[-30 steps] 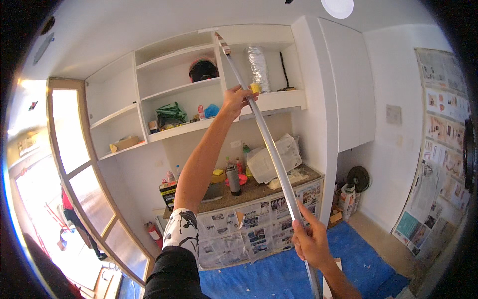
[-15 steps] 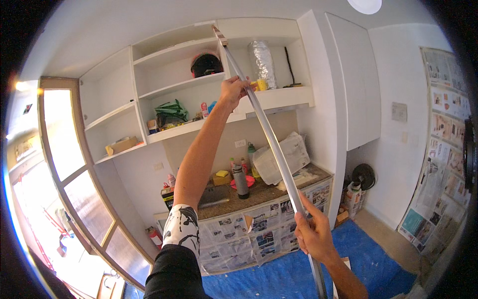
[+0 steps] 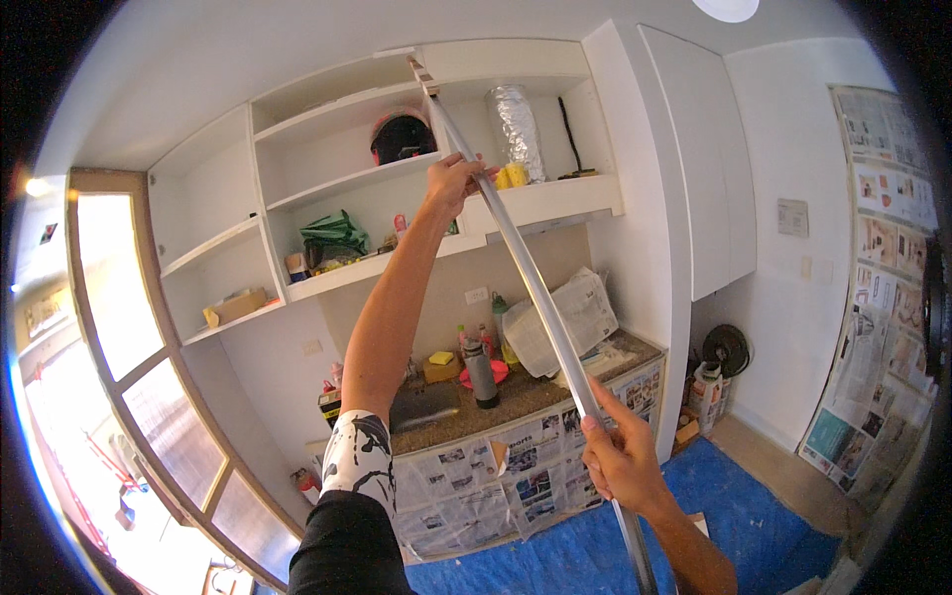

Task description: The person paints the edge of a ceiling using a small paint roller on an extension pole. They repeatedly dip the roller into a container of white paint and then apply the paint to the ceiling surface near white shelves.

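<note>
A long silvery metal pole slants from the lower right up to the wall cabinets. My left hand is closed round its upper part, arm stretched out. Lower down, my right hand grips the pole, thumb lying along it. At the pole's upper end is a narrow brown-and-whitish piece, its exact kind unclear. It overlaps the top edge of the open white cabinet just under the ceiling; whether it touches cannot be seen. The pole's bottom end runs out of view.
Shelves hold a dark helmet, a foil-wrapped cylinder and a green bag. On the counter below stand a grey bottle and a paper-covered object. Blue sheeting covers the floor. A glazed wooden door is at left.
The view has shifted slightly, so the cabinets sit a little farther left. Both hands keep their hold on the pole, whose upper end stays near the cabinet top.
</note>
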The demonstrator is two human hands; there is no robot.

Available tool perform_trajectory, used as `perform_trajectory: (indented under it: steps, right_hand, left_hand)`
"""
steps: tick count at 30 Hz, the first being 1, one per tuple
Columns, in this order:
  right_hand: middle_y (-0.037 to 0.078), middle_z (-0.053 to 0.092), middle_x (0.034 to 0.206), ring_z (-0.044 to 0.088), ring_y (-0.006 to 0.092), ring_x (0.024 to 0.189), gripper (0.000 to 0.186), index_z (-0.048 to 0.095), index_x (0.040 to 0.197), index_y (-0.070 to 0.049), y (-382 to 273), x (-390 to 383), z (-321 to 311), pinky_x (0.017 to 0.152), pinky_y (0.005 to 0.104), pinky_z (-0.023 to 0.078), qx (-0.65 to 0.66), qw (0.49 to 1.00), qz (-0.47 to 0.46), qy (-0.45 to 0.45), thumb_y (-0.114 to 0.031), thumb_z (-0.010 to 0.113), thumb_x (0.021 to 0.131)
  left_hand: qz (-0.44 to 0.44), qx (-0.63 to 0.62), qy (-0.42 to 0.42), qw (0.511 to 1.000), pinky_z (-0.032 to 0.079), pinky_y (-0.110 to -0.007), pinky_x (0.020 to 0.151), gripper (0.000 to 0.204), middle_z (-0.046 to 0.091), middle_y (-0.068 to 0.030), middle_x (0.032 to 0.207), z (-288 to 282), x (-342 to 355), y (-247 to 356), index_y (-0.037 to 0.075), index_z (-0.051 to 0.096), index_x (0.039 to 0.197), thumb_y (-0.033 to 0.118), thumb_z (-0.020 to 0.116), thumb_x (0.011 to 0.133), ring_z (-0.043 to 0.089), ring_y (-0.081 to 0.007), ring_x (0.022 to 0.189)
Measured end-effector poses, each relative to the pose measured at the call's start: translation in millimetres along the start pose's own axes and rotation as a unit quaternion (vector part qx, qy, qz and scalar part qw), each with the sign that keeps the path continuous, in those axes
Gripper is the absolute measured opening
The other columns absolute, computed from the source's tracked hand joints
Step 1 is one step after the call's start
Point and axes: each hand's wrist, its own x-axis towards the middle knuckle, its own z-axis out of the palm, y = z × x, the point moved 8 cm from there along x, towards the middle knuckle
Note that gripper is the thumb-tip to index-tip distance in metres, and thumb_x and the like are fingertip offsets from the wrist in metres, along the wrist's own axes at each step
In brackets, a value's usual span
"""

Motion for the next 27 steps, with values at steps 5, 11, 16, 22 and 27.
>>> perform_trajectory:
  steps: [5,11,16,22,27]
  right_hand:
    - [-0.004,0.045,0.056,0.041,0.0031,0.044,0.05,0.033,0.142,-0.009,-4.2,5.9,1.8,0.038,0.0212,0.034,0.011,1.0,-0.012,-0.002,-0.016,0.048,0.096]
    - [-0.004,0.044,0.053,0.038,0.0039,0.04,0.05,0.032,0.142,-0.011,-11.4,12.3,-0.5,0.035,0.0219,0.032,0.014,1.0,-0.014,-0.004,-0.016,0.048,0.095]
    - [-0.003,0.043,0.052,0.038,0.0046,0.038,0.052,0.03,0.143,-0.011,-20.6,1.7,-5.1,0.033,0.0225,0.032,0.028,1.0,-0.008,-0.011,-0.015,0.048,0.095]
    - [-0.002,0.044,0.052,0.038,0.0047,0.038,0.053,0.027,0.144,-0.01,-35.6,-56.8,-20.5,0.033,0.0226,0.033,0.04,0.999,0.007,-0.012,-0.013,0.047,0.095]
    - [-0.002,0.041,0.049,0.035,0.0052,0.036,0.052,0.025,0.144,-0.007,-39.1,-147.9,-37.6,0.034,0.0233,0.029,0.059,0.998,0.029,0.012,-0.011,0.044,0.096]
  left_hand:
    - [0.006,-0.02,-0.001,1.0,0.059,-0.036,0.077,0.025,0.054,-0.0169,0.107,-2.3,7.0,1.4,-0.012,0.047,0.104,-0.005,0.057,0.083,0.064,-0.0344,0.093]
    - [0.008,-0.024,0.004,1.0,0.059,-0.035,0.076,0.024,0.054,-0.016,0.105,-0.6,20.9,7.1,-0.012,0.045,0.104,-0.006,0.056,0.083,0.064,-0.0342,0.091]
    - [0.019,-0.021,0.003,1.0,0.059,-0.035,0.077,0.027,0.055,-0.0154,0.104,12.3,15.8,20.9,-0.015,0.045,0.106,-0.004,0.057,0.083,0.064,-0.0341,0.092]
    - [0.056,0.004,-0.004,0.998,0.058,-0.034,0.076,0.029,0.058,-0.0151,0.102,58.2,-26.3,63.3,-0.014,0.047,0.108,-0.002,0.058,0.084,0.065,-0.0308,0.091]
    - [0.085,0.006,-0.01,0.996,0.058,-0.032,0.076,0.031,0.06,-0.018,0.099,113.4,-95.8,119.5,-0.015,0.049,0.11,-0.001,0.058,0.084,0.066,-0.028,0.087]
